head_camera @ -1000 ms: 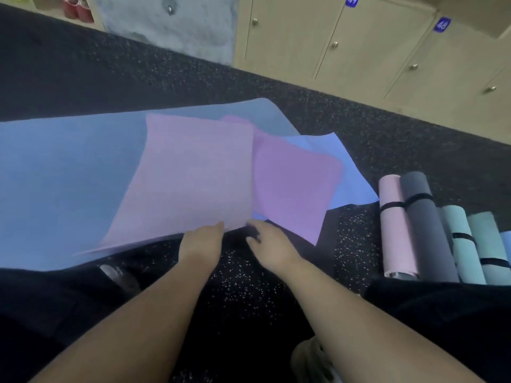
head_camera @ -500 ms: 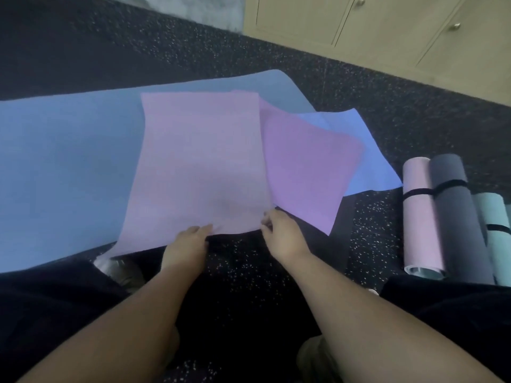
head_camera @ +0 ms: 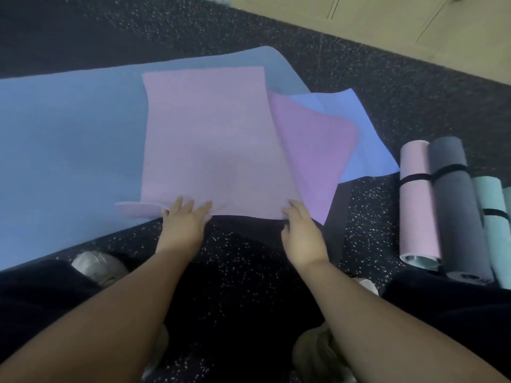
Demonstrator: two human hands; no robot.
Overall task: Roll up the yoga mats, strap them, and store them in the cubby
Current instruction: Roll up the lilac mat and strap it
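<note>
The pale pink mat (head_camera: 210, 145) is lying flat on the speckled dark floor (head_camera: 249, 261), overlapping a wide blue mat (head_camera: 66, 139) at its left and a deeper purple mat (head_camera: 315, 150) at its right, which in turn is lying over a periwinkle mat (head_camera: 367, 150). The left hand (head_camera: 182, 225) is pressing down on the near edge of the pale pink mat with fingers spread and fairly straight; the right hand (head_camera: 302, 239) is touching the near right corner, its fingertips curling at the edge, though whether they are pinching it cannot be told. Rolled mats are lying side by side on the floor at the right: a pink roll (head_camera: 417, 205) and a dark grey roll (head_camera: 456, 211) banded by a black strap (head_camera: 431, 174), and a teal roll (head_camera: 495, 225). Beige cabinet doors (head_camera: 387, 20) are standing along the far edge.
</note>
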